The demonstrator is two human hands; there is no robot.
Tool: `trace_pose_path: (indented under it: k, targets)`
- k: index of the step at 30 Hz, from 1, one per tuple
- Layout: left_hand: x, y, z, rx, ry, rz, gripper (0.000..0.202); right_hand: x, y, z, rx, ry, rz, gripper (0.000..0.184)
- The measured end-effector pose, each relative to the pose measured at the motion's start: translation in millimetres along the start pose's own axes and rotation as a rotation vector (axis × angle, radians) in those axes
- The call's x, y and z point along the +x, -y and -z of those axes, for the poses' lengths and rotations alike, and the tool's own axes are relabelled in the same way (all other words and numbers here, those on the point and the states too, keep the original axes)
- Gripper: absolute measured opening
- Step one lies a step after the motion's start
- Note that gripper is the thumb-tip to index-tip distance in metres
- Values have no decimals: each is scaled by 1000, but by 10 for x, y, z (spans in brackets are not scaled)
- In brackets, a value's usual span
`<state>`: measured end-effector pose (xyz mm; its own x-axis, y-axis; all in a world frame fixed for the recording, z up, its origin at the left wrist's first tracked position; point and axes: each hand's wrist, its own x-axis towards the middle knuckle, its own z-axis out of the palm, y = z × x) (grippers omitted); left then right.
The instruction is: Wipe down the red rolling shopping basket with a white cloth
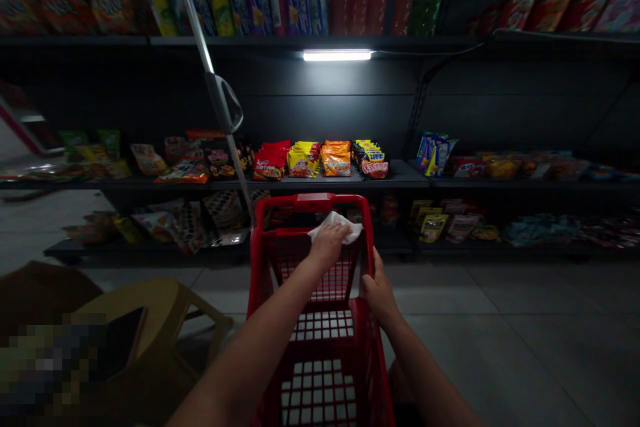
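A red plastic shopping basket (256,260) with grid walls and a grid bottom stands before me. My left hand (330,243) presses a white wipe (345,225) against the basket's far upper rim, with the fingers closed over the cloth. On the right side, my right hand (380,288) grips the basket's side rim, its fingers partly hidden behind the edge. A grey metal pole (225,107) with a looped plastic grip rises at the basket's far left corner; how it is fixed there I cannot tell.
Dark shelves (400,177) with snack packets (337,159) run across the back, lit by a tube lamp (337,55). At the lower left stands a tan plastic stool (160,300) with a dark flat object (120,343) on it. Tiled floor (480,340) extends to the right.
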<state>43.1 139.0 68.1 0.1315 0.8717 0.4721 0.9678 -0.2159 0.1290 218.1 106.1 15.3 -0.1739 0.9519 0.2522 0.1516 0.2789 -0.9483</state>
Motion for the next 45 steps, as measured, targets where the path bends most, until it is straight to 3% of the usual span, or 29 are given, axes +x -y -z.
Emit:
trace_pose_path:
  k: [4, 8, 9, 12, 16, 19, 22, 28, 31, 34, 37, 40, 42, 45]
  targets:
    - [-266, 478, 384, 2, -25, 64, 39, 20, -5, 20, 15, -2, 14, 81]
    - [-399, 1075, 813, 58, -198, 273, 52, 49, 7, 0, 14, 6, -22, 82]
    - [-377, 1191, 872, 61, -259, 324, 55, 50, 15, -9, 17, 7, -28, 82]
    - [-199, 1400, 863, 74, -277, 418, 57, 45, 46, -44, 33, 13, -27, 82]
    - [143, 1414, 615, 74, -240, 560, 50, 58, 67, -75, 23, 13, -18, 81]
    - [367, 1307, 500, 65, -234, 563, 49, 78, 58, -52, -7, -12, -55, 79]
    - [562, 1066, 430, 52, -210, 483, 46, 86, 49, -24, -29, -30, -59, 77]
    - [849, 291, 86, -1, -83, 152, 35, 131, 38, -103, 7, 11, 3, 77]
    - [789, 171, -18, -9, -60, 63, 40, 162, 5, -138, 24, 25, 26, 78]
    - [615, 341, 83, -2, -50, -16, 39, 179, -28, -128, 34, 31, 29, 78]
    - [469, 685, 405, 17, -90, -16, 43, 189, -41, -101, 33, 29, 8, 78]
    - [434, 1113, 809, 68, -260, 163, 48, 203, -42, -86, 38, 21, -14, 78]
    - [465, 1370, 981, 104, -321, 278, 49, 212, -43, -87, 34, 7, -30, 79]
    - [552, 1560, 954, 133, -265, 422, 41, 215, -44, -97, 26, -13, -50, 79]
